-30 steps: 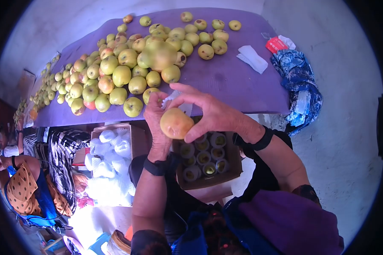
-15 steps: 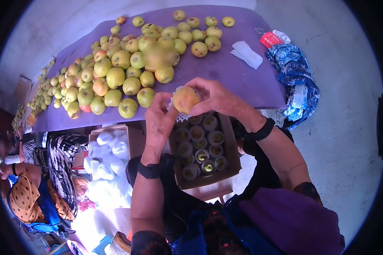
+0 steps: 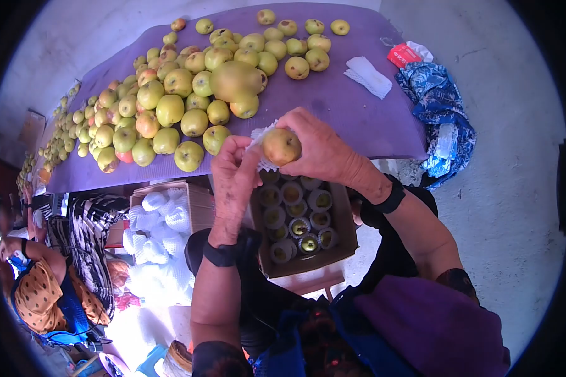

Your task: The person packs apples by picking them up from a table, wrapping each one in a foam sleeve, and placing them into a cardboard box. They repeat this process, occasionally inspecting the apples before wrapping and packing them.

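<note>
Foam net point(image 3: 265, 166) mostly behind apple point(image 3: 281, 146) & right hand point(image 3: 324, 151); far-left apples point(image 3: 63, 135) tiny, blurry

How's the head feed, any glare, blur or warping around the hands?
Head view: heavy fisheye, the purple table bows and a black ring cuts the corners. Head view: left hand, right hand, the apple and its foam sleeve are sharp, in soft even light. Head view: the white foam nets at lower left are blown out.

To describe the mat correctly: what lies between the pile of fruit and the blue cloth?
In the head view, a folded white sheet lies on the purple mat between the pile of fruit and the blue cloth.
</note>
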Demonstrator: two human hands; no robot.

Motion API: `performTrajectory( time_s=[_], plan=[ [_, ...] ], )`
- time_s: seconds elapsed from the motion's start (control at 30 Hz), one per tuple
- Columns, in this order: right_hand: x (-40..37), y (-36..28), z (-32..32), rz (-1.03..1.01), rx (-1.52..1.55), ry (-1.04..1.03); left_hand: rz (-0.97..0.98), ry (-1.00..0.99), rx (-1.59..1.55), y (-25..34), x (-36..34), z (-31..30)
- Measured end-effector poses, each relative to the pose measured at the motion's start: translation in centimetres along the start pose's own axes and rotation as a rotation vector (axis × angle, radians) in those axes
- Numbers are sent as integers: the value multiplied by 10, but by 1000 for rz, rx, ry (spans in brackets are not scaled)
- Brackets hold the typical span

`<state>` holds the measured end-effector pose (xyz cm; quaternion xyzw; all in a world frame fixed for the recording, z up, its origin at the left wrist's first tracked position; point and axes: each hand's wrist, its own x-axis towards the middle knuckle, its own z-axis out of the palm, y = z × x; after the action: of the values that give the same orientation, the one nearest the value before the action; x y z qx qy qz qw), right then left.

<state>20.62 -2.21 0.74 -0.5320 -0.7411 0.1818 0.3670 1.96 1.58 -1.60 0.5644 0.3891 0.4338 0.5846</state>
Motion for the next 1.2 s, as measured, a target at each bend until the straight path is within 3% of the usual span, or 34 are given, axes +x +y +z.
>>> performTrajectory(
  time_s=[0.23,0.33,0.43,0.5,0.63,0.77,0.87,0.93,1.03,1.2],
  plan=[
    [0,-3,-3,5,-43,29,30,-52,100,2,-6,7],
    [2,0,-2,-88,-84,83,198,60,204,-1,-1,1],
    [1,-6,-4,-105,-72,43,139,83,140,9,-3,1],
    [0,-10,-3,-132,-68,4,-1,-29,89,12,-5,4],
    [-2,-10,5,-186,-67,-32,58,-55,175,0,-3,3],
    [1,-8,6,-265,-62,41,-6,-84,48,4,-3,2],
    [5,-13,-2,-251,3,126,46,-20,-79,7,-5,2],
    [5,-10,-6,-32,225,68,91,2,-166,8,-5,2],
    [6,-6,-8,66,380,-19,132,9,-178,7,-5,0],
    [7,1,-5,99,530,-32,164,-14,-224,1,-3,0]
  ],
)
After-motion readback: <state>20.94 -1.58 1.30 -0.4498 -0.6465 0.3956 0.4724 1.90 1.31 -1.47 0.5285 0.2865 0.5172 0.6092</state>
